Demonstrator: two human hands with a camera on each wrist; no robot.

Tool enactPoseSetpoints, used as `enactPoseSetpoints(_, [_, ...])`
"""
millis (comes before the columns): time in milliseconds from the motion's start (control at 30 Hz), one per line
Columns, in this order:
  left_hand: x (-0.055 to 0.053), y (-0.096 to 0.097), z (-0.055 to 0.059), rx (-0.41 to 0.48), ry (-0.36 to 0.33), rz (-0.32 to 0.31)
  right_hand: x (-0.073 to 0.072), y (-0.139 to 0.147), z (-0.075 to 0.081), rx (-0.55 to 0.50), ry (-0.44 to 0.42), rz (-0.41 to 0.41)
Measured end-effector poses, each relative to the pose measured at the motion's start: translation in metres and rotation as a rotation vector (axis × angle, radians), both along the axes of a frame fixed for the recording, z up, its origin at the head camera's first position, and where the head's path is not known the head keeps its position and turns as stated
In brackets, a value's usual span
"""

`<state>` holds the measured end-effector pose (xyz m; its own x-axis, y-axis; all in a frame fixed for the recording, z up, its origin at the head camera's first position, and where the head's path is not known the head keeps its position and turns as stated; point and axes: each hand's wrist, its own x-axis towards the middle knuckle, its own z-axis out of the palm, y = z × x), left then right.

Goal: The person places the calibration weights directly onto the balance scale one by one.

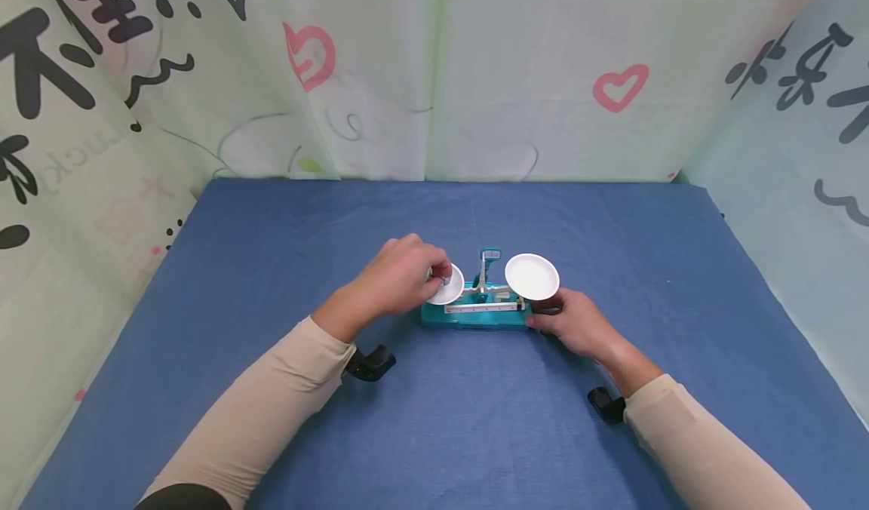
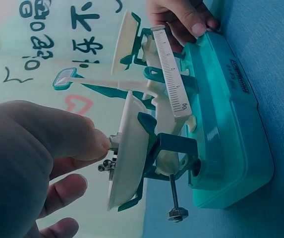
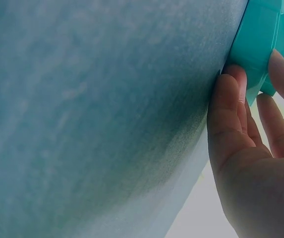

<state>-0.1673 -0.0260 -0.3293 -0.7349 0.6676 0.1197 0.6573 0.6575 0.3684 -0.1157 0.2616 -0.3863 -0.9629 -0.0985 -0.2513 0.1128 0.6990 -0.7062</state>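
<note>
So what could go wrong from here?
The left hand pinches a small metal weight close beside another on the left pan; a slip might knock one off. The right hand touches the teal base near the right pan; withdrawing could bump that pan.

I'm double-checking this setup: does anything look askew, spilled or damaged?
Yes: the balance scale looks askew, its left pan lower than its right pan. Metal pieces and the left hand there may explain it. Nothing looks spilled or damaged.
</note>
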Motion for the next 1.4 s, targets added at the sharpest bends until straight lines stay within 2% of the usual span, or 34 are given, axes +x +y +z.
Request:
enactPoseSetpoints(1100, [-0.0011, 0.006, -0.0053, -0.024, 0.011, 0.027, 0.0006, 0.0014, -0.0015, -0.007, 0.009, 0.008])
enactPoseSetpoints(1400, [0.001, -0.0028, 0.0023, 0.009, 0.034, 0.039, 0.0005, 0.0012, -0.0009, -0.007, 0.005, 0.003])
